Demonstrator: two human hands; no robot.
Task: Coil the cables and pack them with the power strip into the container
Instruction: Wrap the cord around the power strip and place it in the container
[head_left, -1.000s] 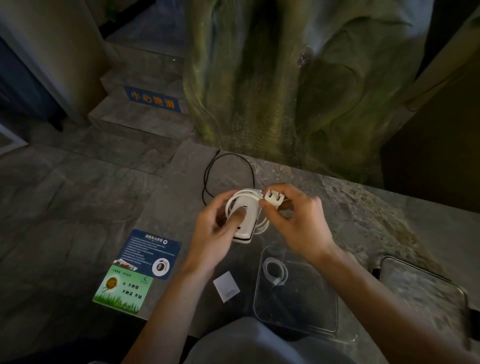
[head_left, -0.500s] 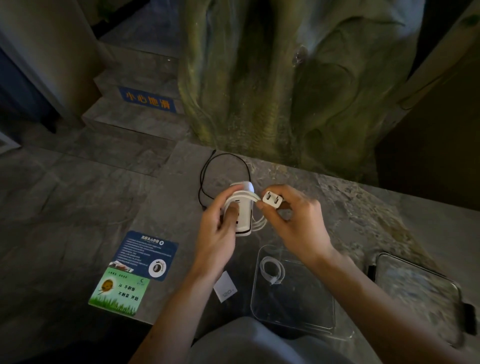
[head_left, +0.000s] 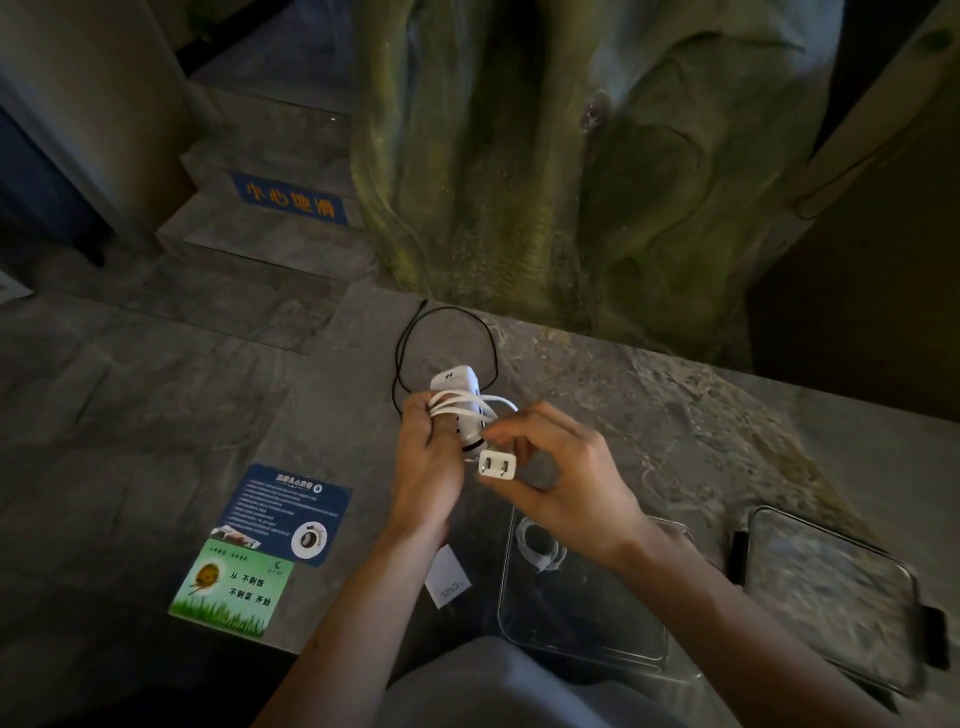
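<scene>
My left hand (head_left: 426, 462) grips a white power strip (head_left: 460, 395) held upright above the stone table, with its white cord (head_left: 470, 402) wound around the body. My right hand (head_left: 561, 478) pinches the cord's white two-pin plug (head_left: 497, 464) just below the strip, pins facing me. A clear plastic container (head_left: 582, 623) sits on the table below my right wrist, and a small coiled white cable (head_left: 540, 545) lies inside it. A loose black cable (head_left: 441, 332) loops on the table behind the strip.
A white charger block (head_left: 448, 582) lies left of the container. The container's clear lid (head_left: 831, 592) rests at the right. Two printed cards (head_left: 260, 540) lie at the table's left edge. A mossy sculpted trunk (head_left: 571, 156) rises behind; steps descend at the left.
My right hand has carried the plug from the strip's upper right down to below it, wrapping the cord further. The strip is now held more upright in my left hand.
</scene>
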